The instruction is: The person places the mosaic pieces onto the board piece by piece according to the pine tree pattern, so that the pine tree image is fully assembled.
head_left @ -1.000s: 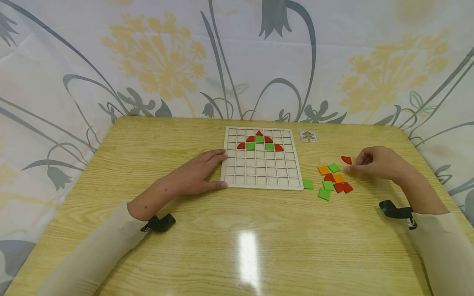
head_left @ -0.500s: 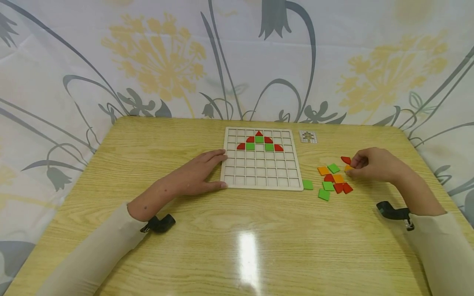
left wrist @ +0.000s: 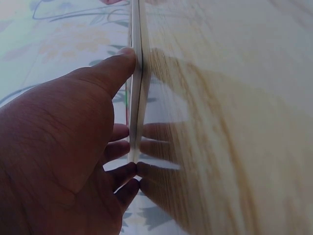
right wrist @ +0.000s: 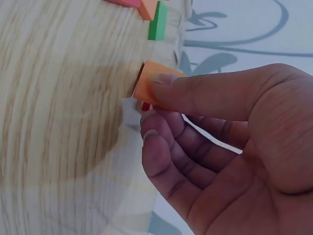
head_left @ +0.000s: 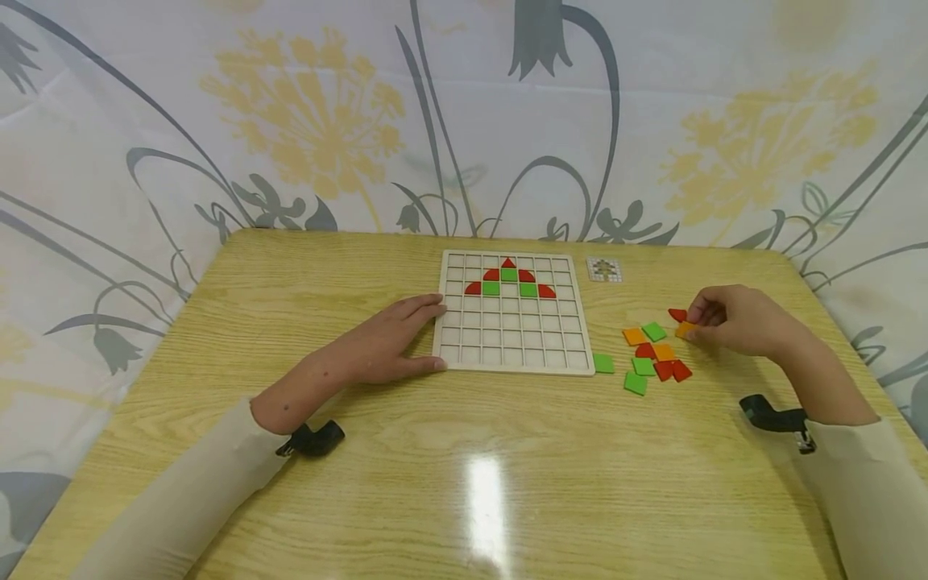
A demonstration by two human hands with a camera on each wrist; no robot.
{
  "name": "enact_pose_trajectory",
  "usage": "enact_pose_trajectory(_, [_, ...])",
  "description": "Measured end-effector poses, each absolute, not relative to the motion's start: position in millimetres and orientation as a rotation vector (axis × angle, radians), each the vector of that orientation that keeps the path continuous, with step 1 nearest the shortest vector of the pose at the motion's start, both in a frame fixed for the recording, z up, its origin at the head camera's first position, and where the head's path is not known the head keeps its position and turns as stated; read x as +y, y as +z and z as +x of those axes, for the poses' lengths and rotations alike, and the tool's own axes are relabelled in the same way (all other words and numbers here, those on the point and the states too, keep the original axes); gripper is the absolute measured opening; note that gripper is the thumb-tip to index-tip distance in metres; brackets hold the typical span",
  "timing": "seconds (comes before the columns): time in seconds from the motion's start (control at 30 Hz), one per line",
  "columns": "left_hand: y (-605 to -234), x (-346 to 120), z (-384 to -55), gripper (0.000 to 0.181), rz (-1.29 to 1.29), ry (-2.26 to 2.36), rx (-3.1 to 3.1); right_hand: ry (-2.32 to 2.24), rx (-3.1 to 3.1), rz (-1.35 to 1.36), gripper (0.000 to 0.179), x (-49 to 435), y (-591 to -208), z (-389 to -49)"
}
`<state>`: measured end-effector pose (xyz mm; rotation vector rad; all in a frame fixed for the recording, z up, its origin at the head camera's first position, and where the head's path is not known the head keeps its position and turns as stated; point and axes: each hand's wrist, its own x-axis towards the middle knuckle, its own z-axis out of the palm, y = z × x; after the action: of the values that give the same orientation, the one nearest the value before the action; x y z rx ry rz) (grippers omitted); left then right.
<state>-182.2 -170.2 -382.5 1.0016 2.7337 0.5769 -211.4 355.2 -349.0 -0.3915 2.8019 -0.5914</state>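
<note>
My right hand point(head_left: 743, 320) pinches an orange square tile point(right wrist: 156, 85) between thumb and fingers, tilted at the right side of the tile pile. A red rounded tile point(head_left: 677, 315) lies just beyond its fingertips. My left hand point(head_left: 387, 342) rests with fairly straight fingers against the left edge of the wooden grid board point(head_left: 511, 360); the left wrist view shows the thumb and fingertips touching that edge point(left wrist: 138, 98). Set into the board's upper rows are several red tiles and green squares, such as a green tile point(head_left: 510, 275) under a red triangle point(head_left: 508, 263).
Loose tiles lie right of the board: green squares point(head_left: 643, 367), orange squares point(head_left: 634, 337) and red pieces point(head_left: 681, 370). One green tile point(head_left: 603, 363) touches or nearly touches the board's lower right corner. A small pattern card point(head_left: 605, 269) lies behind them. A floral cloth point(head_left: 464, 121) hangs behind the table.
The right hand has moved slightly left to the orange tile and now pinches it, with more of the tile showing. The left hand and the board have stayed in place.
</note>
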Motion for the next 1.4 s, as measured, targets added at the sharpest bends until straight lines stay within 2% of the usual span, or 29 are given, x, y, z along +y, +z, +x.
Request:
enact_pose_trajectory(0.3, [-382.1,-168.6,-182.2,0.084,0.991,0.571,2.731,-0.722,2.844,-0.463,0.008,337.1,-343.5,-208.7])
enact_pose_trajectory(0.8, [-380.8,-168.8,-182.0,0.085,0.978,0.565,2.733,-0.953,2.819,-0.606,0.006,277.5,-332.7,-214.3])
enact_pose_trajectory(1.4, [-382.4,-170.0,-182.8,0.084,0.952,0.576,2.73,-1.011,2.78,-0.595,0.007,218.8,-338.1,-232.1])
